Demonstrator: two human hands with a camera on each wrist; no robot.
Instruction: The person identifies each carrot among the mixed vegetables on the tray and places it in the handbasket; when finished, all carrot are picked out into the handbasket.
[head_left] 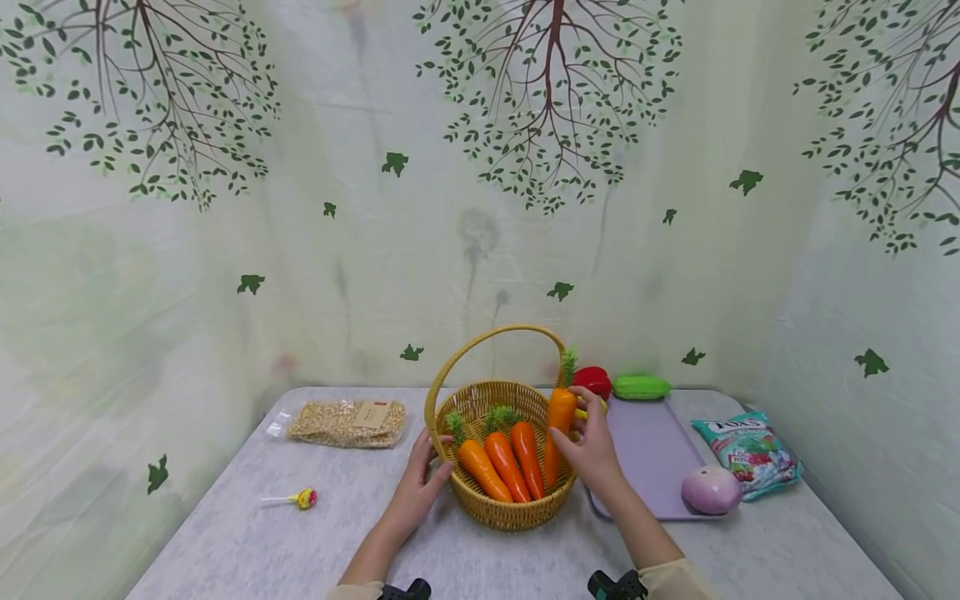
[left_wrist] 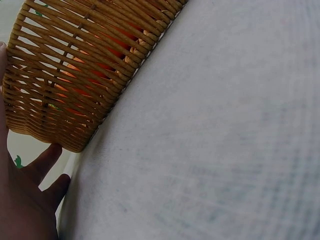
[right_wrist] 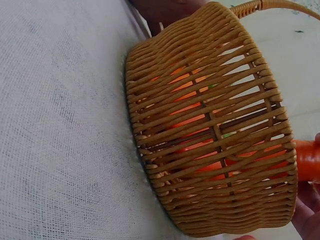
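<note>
A wicker basket (head_left: 510, 518) with a tall arched handle stands on the table, holding several toy carrots, among them an orange carrot (head_left: 483, 469) with a green top. My left hand (head_left: 415, 483) holds the basket's left side at the rim, and in the left wrist view some of its fingers (left_wrist: 47, 160) spread beside the weave. At the right rim, my right hand (head_left: 598, 450) grips another carrot (head_left: 560, 412) between thumb and fingers. That carrot stands nearly upright, its lower end inside the basket. The right wrist view shows its orange body (right_wrist: 307, 160) above the rim.
Right of the basket lies a lilac tray (head_left: 652, 450) with a purple onion (head_left: 711, 490) at its near corner. A green cucumber (head_left: 641, 387), a red pepper (head_left: 594, 381) and a teal snack bag (head_left: 750, 454) surround it. Leftward are a grain packet (head_left: 337, 423) and a lollipop (head_left: 303, 498).
</note>
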